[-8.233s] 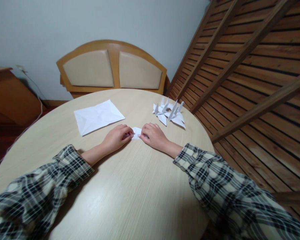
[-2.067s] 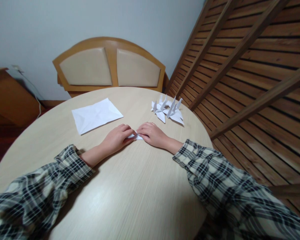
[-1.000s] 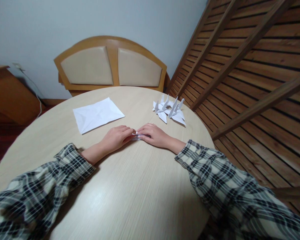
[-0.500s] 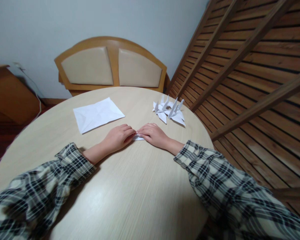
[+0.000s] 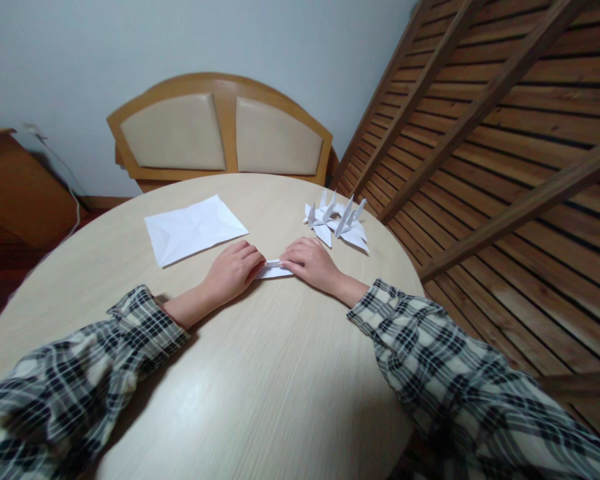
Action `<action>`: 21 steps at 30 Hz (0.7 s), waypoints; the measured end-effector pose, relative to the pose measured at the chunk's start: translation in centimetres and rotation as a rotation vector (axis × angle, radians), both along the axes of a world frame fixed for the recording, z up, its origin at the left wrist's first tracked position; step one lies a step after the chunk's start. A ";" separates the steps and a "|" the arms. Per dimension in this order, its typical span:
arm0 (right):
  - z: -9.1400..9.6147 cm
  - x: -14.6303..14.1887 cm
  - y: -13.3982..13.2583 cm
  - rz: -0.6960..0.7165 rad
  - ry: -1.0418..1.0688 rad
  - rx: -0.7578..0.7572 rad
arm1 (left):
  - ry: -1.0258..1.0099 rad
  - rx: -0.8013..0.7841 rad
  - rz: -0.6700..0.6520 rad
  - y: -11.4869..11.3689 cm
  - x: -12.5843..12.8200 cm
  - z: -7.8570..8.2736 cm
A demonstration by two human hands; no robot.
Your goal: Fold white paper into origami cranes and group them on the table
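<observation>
A small folded piece of white paper [image 5: 273, 270] lies on the round pale wooden table [image 5: 260, 373], between my two hands. My left hand [image 5: 233, 270] rests on its left end with fingers curled and pressed down on it. My right hand [image 5: 310, 261] presses its right end, fingertips pinched on the paper's edge. Most of the paper is hidden under the fingers. Both forearms, in plaid sleeves, lie on the tabletop.
A creased white sheet [image 5: 194, 228] lies flat at the back left of the table. A cluster of folded white paper cranes [image 5: 337, 223] stands at the back right near the edge. A wooden chair [image 5: 220, 133] stands behind the table; slatted wood panelling [image 5: 505, 167] fills the right.
My hands have drawn slightly apart, so more of the small folded paper shows between them. The sheet and the cranes have not moved.
</observation>
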State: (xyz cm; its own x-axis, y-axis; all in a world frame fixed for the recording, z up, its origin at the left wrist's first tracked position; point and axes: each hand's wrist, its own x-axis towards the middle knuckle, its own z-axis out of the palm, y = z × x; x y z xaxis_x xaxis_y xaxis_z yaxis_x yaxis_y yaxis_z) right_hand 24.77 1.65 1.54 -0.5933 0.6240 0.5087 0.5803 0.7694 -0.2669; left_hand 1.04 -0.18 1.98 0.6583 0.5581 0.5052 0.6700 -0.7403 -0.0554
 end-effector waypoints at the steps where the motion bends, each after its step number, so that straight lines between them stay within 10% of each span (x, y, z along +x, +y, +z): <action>1: 0.0 0.2 0.2 -0.012 0.005 -0.007 | -0.007 0.008 0.014 0.1 -0.1 -0.1; 21: 0.4 0.2 -0.3 -0.014 0.081 0.006 | -0.012 -0.068 0.002 -0.5 -0.3 0.4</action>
State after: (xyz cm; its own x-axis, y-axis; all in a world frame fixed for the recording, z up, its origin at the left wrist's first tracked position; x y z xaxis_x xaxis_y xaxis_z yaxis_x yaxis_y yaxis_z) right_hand 24.95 1.40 1.91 -0.5414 0.6286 0.5583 0.5678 0.7631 -0.3086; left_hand 0.75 -0.68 2.36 0.6510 0.5928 0.4742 0.6720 -0.7405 0.0031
